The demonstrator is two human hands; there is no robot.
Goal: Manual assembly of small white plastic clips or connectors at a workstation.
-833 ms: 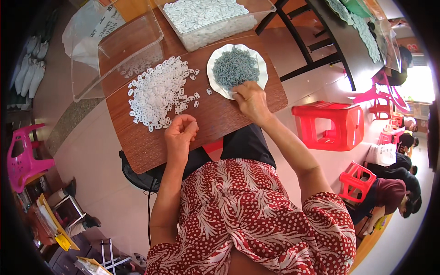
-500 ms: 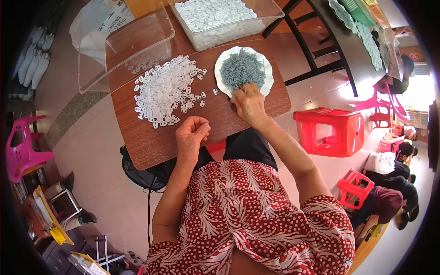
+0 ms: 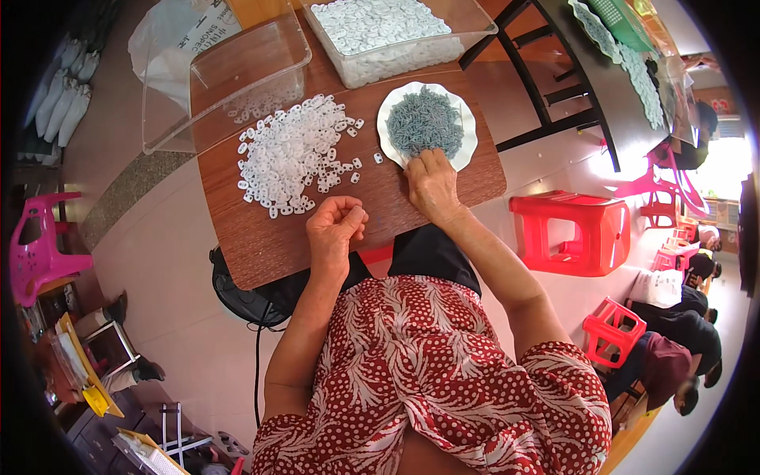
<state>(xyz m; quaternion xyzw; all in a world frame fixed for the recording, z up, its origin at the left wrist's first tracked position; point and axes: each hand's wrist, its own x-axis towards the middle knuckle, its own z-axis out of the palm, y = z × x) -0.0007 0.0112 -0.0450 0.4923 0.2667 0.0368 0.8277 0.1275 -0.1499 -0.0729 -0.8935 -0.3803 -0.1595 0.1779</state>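
Note:
On the brown table (image 3: 261,253), a scalloped white plate (image 3: 468,131) holds a heap of small grey-blue rod-like pieces (image 3: 425,119). My right hand (image 3: 433,188) reaches over the plate's near rim, its bent fingertips down at the near edge of the heap. What those fingertips pinch is hidden. Close to the table's front edge hovers my left hand (image 3: 336,231), fingers curled and thumb against the forefinger. Anything inside that pinch is too small to make out. Left of the plate spreads a pile of small white plastic pieces with holes (image 3: 289,154). One white piece (image 3: 378,158) lies apart, beside the plate.
A clear bin (image 3: 348,70) full of white pieces stands at the table's far edge. Left of it, a second clear bin (image 3: 170,131) is tipped toward the pile. A red stool (image 3: 570,229) stands on the right, a dark table (image 3: 586,47) beyond. Other people sit at far right.
The view has shifted slightly, moving the table a little to the right in the picture. Both hands keep nearly the same poses; my right fingers stay at the heap's near edge.

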